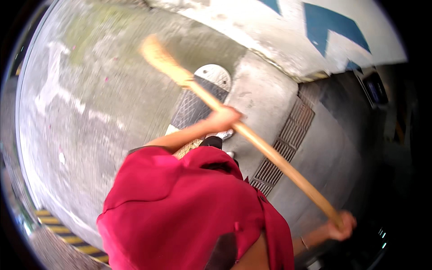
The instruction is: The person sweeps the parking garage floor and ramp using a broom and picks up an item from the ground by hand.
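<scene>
A straw broom (167, 63) with a long, pale wooden handle slants across the view, its blurred bristle end at the upper left. My left hand (223, 119) is wrapped round the handle partway along, nearer the bristles. At the handle's lower right end, my right hand (343, 226) grips it too. The bristles show over the concrete floor (103, 85); whether they touch it I cannot tell. Red clothing (189, 211) fills the lower middle and hides part of my arms.
Beneath the handle lies a dark speed bump (196, 103) with a pale rounded end. A metal drain grate (285, 141) runs to its right. A white wall with blue shapes (330, 27) stands at the upper right. A yellow-and-black striped edge (67, 234) shows at the lower left.
</scene>
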Demonstrator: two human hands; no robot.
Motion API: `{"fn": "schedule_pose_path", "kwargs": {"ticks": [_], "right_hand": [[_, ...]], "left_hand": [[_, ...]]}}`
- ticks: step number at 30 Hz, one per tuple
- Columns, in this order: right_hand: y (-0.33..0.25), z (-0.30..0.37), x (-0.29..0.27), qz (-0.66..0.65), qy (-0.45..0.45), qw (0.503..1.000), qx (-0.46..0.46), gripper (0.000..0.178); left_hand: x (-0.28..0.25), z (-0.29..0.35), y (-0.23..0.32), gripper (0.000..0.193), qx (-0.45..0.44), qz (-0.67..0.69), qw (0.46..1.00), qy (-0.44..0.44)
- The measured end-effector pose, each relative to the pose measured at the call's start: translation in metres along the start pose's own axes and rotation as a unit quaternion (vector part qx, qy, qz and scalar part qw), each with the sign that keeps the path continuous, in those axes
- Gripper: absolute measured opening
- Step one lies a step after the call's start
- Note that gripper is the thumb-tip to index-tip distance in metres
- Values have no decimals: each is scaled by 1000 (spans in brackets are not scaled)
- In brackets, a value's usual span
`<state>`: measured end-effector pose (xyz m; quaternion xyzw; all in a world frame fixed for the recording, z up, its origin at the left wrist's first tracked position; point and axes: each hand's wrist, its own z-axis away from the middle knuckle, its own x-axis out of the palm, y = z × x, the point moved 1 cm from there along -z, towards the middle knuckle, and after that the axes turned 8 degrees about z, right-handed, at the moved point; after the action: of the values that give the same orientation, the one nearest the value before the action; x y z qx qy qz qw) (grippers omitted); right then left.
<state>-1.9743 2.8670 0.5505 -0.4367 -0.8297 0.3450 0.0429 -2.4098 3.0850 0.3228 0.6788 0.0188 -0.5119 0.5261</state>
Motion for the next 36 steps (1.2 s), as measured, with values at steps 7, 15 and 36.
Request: {"fn": "schedule_pose_path", "kwargs": {"ticks": [7,15,36], "right_hand": [[-33,-112,-29,-130,91,974,162,22],[90,89,104,-264,82,859,430,6],[11,91,192,136,70,979,135,21]], "left_hand": [[98,4,111,18,23,153,987,-53],[42,153,-30,16,-252,-17,961,-108],[-106,35,-202,22,-78,-5,992,-102]]}}
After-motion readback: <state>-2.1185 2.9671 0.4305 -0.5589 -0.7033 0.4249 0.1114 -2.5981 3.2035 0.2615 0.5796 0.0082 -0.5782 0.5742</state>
